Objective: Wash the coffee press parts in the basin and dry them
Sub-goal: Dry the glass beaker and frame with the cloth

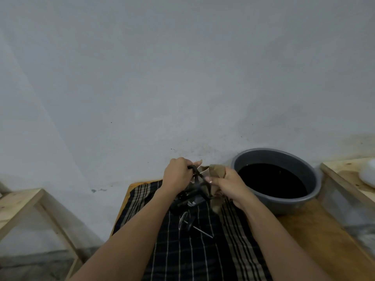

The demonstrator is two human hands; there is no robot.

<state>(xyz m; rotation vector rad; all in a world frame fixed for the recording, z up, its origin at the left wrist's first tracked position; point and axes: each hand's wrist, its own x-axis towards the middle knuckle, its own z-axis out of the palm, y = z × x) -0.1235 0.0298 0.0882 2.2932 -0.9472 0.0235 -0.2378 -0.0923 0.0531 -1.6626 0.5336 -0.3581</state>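
Note:
My left hand point(177, 175) grips the black frame of the coffee press point(195, 172), lifted above the table. My right hand point(227, 185) holds a brown cloth point(218, 173) bunched against that frame. Below the hands the glass carafe with its black holder point(188, 200) lies on a dark striped cloth point(182, 250). The plunger with its mesh disc and thin rod point(186, 222) lies on the same cloth, nearer to me. A grey basin point(288, 203) of dark water stands to the right.
The striped cloth covers a wooden table point(316, 236) set against a pale wall. Wooden frames stand at the left point(24, 201) and right point(341, 175). Something white point(368, 175) sits at the far right edge.

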